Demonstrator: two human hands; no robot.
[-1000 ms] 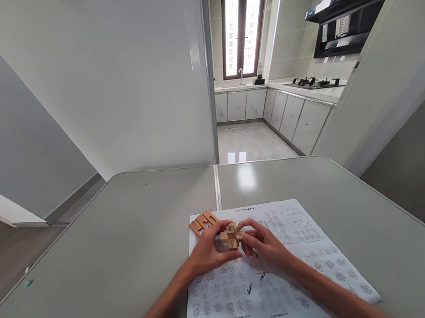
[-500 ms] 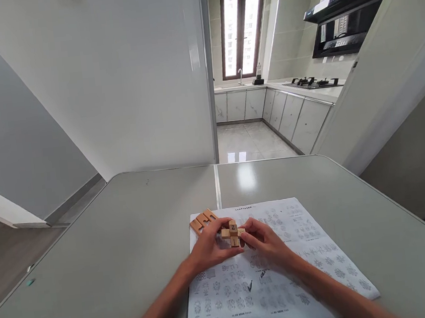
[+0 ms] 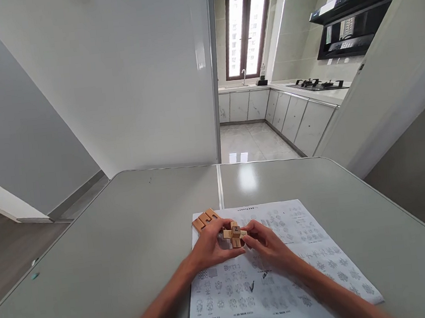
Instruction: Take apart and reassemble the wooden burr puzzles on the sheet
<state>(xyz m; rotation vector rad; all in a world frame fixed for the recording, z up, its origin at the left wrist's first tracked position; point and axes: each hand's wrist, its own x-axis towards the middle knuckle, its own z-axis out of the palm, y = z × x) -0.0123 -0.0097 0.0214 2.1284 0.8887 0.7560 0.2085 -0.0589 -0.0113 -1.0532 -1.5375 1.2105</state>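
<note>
Between my two hands is a wooden burr puzzle (image 3: 236,233), made of crossing square bars; dark letters mark some of its ends. My left hand (image 3: 213,244) grips it from the left, thumb below and fingers above. On the other side my right hand (image 3: 265,242) pinches the bar end that points right. Just beyond my left hand lie several notched wooden pieces (image 3: 205,219) side by side on the paper. Under both hands spreads a large printed sheet (image 3: 284,298) with rows of small puzzle diagrams and a few dark pen ticks.
The grey table (image 3: 105,261) has a metal seam down its middle. A small green bit (image 3: 35,276) lies near its left edge. Past the far edge stand a white wall panel (image 3: 151,84) and a kitchen with a stove (image 3: 318,84).
The burr puzzle has tilted slightly between my hands, which keep their grip. The whole view has shifted a little as my head moved.
</note>
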